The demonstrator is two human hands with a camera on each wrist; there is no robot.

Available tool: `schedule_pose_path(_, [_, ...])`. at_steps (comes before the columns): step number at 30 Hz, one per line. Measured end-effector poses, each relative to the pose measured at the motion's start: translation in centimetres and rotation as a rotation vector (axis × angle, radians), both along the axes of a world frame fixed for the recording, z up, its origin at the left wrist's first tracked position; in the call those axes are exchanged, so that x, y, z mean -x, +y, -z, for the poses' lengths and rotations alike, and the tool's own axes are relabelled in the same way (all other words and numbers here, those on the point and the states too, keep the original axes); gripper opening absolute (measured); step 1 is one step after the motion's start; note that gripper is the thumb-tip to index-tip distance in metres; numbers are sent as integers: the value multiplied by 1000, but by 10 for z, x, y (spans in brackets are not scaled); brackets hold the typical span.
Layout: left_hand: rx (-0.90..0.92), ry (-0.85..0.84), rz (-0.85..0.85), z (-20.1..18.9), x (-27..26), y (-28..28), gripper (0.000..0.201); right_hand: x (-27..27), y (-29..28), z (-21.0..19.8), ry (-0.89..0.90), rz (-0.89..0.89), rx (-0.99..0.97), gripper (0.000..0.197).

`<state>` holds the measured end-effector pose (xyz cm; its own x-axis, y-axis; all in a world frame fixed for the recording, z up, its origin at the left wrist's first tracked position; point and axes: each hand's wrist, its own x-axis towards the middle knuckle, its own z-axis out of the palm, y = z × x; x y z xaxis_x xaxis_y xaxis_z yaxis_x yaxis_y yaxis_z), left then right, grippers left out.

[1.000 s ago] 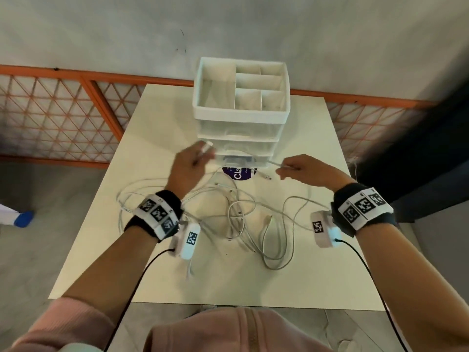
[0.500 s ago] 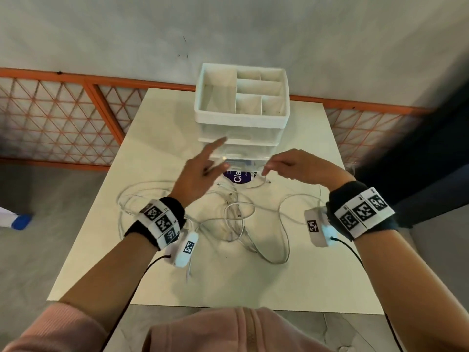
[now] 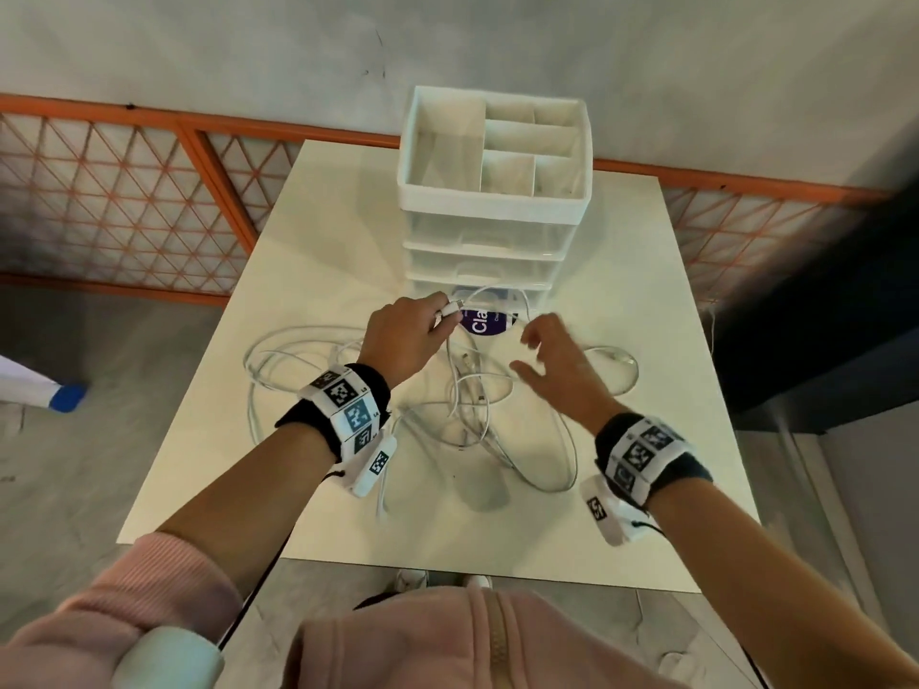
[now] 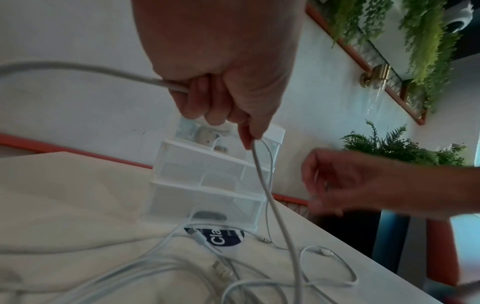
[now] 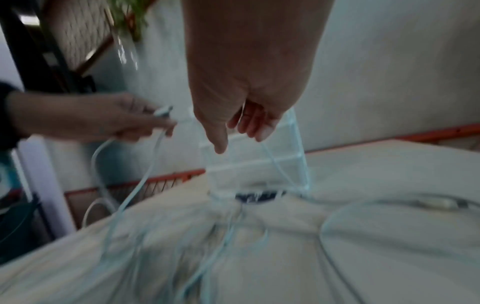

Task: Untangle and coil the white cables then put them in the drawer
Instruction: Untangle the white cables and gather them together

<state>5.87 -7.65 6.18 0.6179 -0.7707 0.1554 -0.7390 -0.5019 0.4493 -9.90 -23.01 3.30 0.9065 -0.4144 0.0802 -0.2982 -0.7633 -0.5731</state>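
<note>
Several white cables (image 3: 467, 405) lie tangled on the white table (image 3: 338, 251) in front of a white drawer unit (image 3: 492, 236) whose clear drawers are closed. My left hand (image 3: 442, 315) grips one cable near its plug (image 3: 451, 307), just in front of the bottom drawer. In the left wrist view the cable (image 4: 265, 185) runs through the fist (image 4: 221, 115) and hangs down to the tangle. My right hand (image 3: 527, 350) hovers to the right with fingers spread. A thin cable loop (image 5: 275, 162) passes by its relaxed fingers (image 5: 259, 127); no grip shows.
The unit's top tray (image 3: 447, 191) has several open compartments. A round purple sticker (image 3: 480, 323) lies on the table before the unit. An orange lattice rail (image 3: 124, 191) runs behind the table. A small item shows inside the top drawer (image 4: 207, 139).
My left hand, fingers stretched out half a second ago, has curled round the plug end. My right hand has let go of its pinch, spread its fingers and drawn back toward me.
</note>
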Motion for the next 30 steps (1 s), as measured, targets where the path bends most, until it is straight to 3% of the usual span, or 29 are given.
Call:
schedule_pose_path(4, [-8, 18, -39, 4, 0, 4, 31, 8, 25, 49, 427, -298, -226, 20])
schedule_pose_path(7, [-24, 49, -23, 8, 1, 7, 29, 9, 37, 68, 555, -300, -196, 30])
schedule_pose_path(12, [-18, 14, -66, 4, 3, 8, 27, -8, 39, 34, 832, -412, 91, 28])
schedule_pose_path(14, [22, 47, -81, 0, 0, 8, 26, -16, 34, 7, 902, -464, 75, 19])
schedule_pose_path(16, [128, 216, -24, -3, -5, 8, 21, -24, 28, -31, 926, -502, -83, 11])
schedule_pose_path(18, [186, 409, 73, -10, -7, 4, 20, -31, 23, -73, 860, -583, -215, 14])
schedule_pose_path(20, [176, 606, 146, -20, -3, 1, 20, -37, 16, -111, 677, -595, -268, 16])
schedule_pose_path(24, [325, 1244, 255, -42, 10, -7, 35, -40, 4, -152, 212, -322, -404, 19])
schedule_pose_path(27, [342, 1312, 306, -49, 15, -12, 46, -40, 1, -155, 37, -160, -484, 29])
schedule_pose_path(30, [385, 1321, 357, -54, 18, -11, 46, -42, 2, -149, -51, -102, -464, 27])
